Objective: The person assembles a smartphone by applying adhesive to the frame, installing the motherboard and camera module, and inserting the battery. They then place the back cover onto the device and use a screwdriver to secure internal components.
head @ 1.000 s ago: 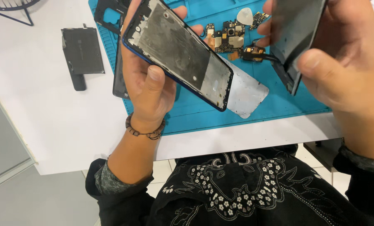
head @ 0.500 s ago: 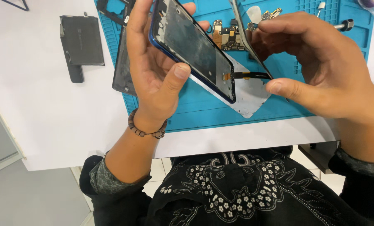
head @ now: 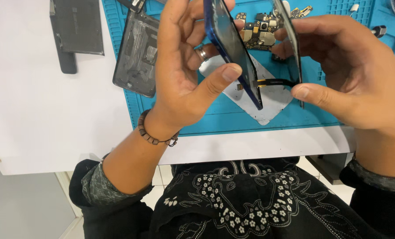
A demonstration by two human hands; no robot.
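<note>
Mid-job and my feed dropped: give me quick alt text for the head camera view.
The left hand holds a blue phone frame on edge while the right hand holds a thin dark screen panel beside it, a flat cable joining the two. Below lie a blue work mat, a circuit board and a dark back cover.

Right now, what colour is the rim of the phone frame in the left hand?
Blue, on the phone frame held by the left hand; head view.

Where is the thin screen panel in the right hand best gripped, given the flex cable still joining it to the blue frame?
Probably by its long edges, from the right, as the right hand does now. The screen panel stands edge-on, and the flex cable runs left to the blue frame, so that side should stay free.
</note>
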